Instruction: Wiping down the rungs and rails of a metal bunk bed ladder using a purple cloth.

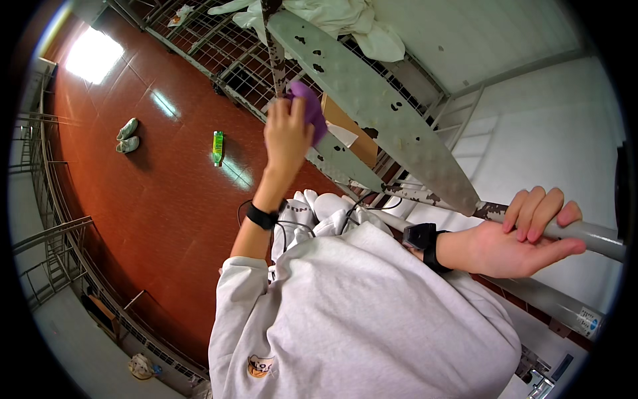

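My left hand (286, 124) presses a purple cloth (315, 112) against a brown metal post (275, 60) with flaking paint. The fingers lie over the cloth, so part of it is hidden. Beside it slants a wide, grey-green metal ladder step (369, 99), its textured top marked by dark chips. A second chipped step (349, 162) shows lower down, partly covered by the cloth. Over at the right, my right hand (536, 234) is wrapped around a grey metal rail (593, 237), palm up. That rail runs on from a worn brown section by the step's end.
A metal mesh bed frame (199, 37) carries crumpled white fabric (349, 20). Behind the steps is a cardboard piece (344, 127). On the red-brown floor (174, 239) lie a green-labelled bottle (218, 148) and a pair of light shoes (127, 135). More bed frames (60, 239) line the left.
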{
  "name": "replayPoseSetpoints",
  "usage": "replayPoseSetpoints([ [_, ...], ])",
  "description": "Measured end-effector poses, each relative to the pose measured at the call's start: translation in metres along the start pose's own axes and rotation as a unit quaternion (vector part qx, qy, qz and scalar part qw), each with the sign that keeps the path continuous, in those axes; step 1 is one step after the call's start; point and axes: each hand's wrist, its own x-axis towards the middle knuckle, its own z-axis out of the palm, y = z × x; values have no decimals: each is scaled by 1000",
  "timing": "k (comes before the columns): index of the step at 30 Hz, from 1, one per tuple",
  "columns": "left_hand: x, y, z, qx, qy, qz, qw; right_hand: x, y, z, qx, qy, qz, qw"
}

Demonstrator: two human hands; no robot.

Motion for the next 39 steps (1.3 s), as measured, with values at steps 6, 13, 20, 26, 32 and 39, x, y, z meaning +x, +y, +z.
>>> replayPoseSetpoints([
  [6,-56,69,10,-179,-75,151,969,-1,-1,-2,-1,5,-5,1000],
  [13,4,-5,-4,-49,-6,-11,999,0,2,1,-13,7,-3,1000],
  [20,-38,56,5,-235,-160,191,939,-2,1,4,-72,44,5,996],
  [26,10,8,-2,-9,-250,53,967,2,3,-8,-81,54,-12,995],
  [32,1,24,-1,26,-281,137,950,1,8,7,-167,113,-49,978],
  [39,-29,93,17,-102,-359,222,901,7,6,3,-144,90,-35,985],
])
